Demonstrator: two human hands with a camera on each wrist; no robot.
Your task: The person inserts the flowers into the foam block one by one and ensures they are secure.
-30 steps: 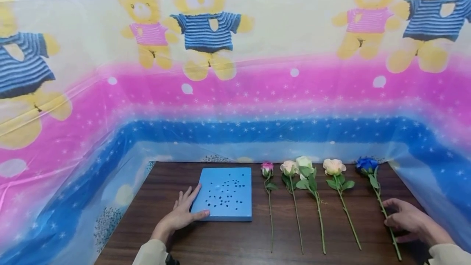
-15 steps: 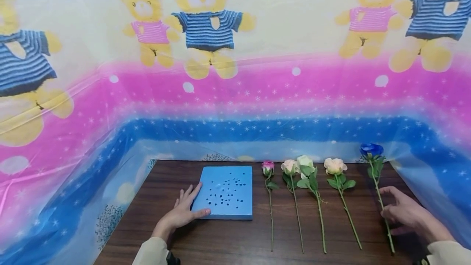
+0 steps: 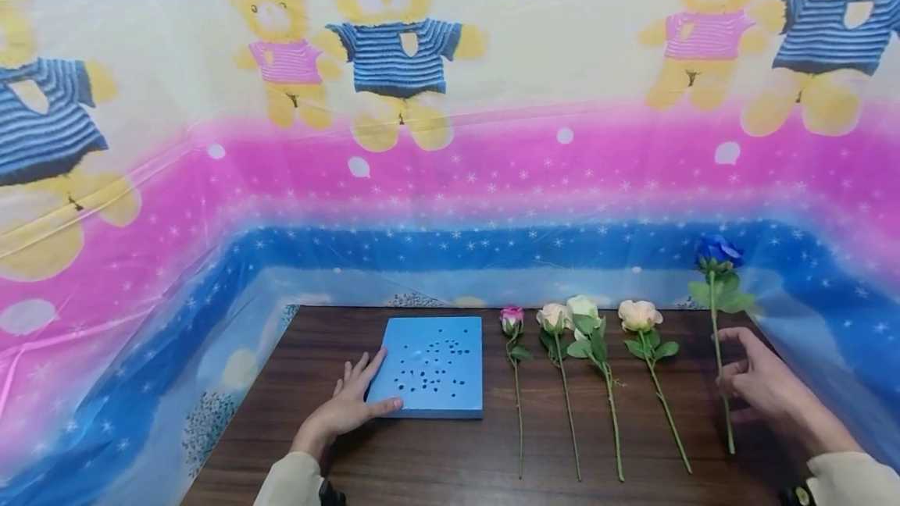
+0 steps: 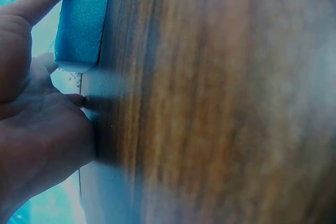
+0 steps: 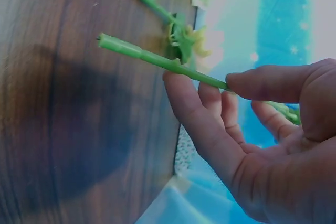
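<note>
A blue rose (image 3: 719, 251) with green leaves stands raised at the right, its stem (image 5: 157, 60) pinched between the thumb and fingers of my right hand (image 3: 762, 373). In the right wrist view the cut end of that stem points away from the hand, over the tabletop. On the left, my left hand (image 3: 348, 408) rests against a blue foam block (image 3: 450, 373), fingers spread along its left side and thumb at its front corner. Small holes dot the block's top. The left wrist view shows the block's side (image 4: 84, 19) beside the thumb.
On the dark wooden table (image 3: 415, 459), several roses lie side by side: a pink one (image 3: 512, 318), a pale peach one (image 3: 553, 318), a whitish-green one (image 3: 582, 312) and a cream one (image 3: 638, 316). A bear-print cloth (image 3: 506, 170) surrounds the table's back and sides.
My right hand has lifted the blue rose off the table and moved it up and slightly left, the stem turning more upright. My left hand and the foam block have stayed put.
</note>
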